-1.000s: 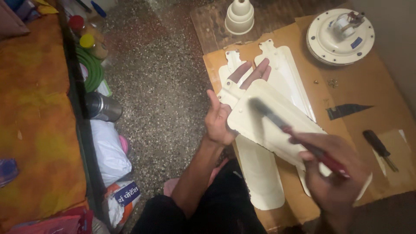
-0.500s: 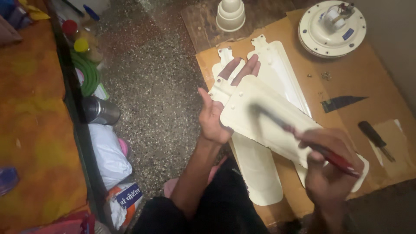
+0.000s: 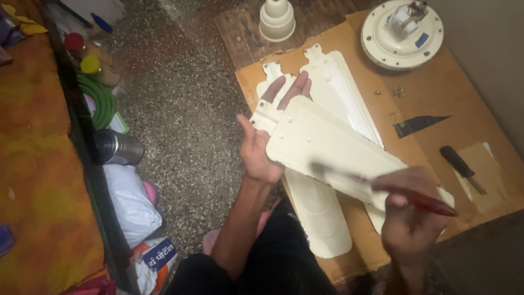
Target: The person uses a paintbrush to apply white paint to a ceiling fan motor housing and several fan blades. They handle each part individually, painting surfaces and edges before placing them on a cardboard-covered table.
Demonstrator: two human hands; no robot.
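Observation:
My left hand (image 3: 260, 148) holds up a cream ceiling-fan blade (image 3: 327, 147) by its wide end, palm under it, fingers showing past the far edge. My right hand (image 3: 410, 218) grips a red-handled screwdriver (image 3: 420, 200); its dark shaft lies blurred across the blade's lower part. Two more cream blades (image 3: 338, 93) lie on the cardboard sheet (image 3: 436, 98) beneath.
A round white fan motor (image 3: 402, 34) and a cream cone-shaped cover (image 3: 277, 21) sit at the back. A black-handled screwdriver (image 3: 460, 167) and small screws (image 3: 397, 91) lie on the cardboard. At left: steel flask (image 3: 117, 147), green hose (image 3: 98, 98), bags, an orange cloth.
The screwdriver's shaft has swung lower across the held blade, from pointing up-left to lying nearly flat. The whole view has shifted left and up a little.

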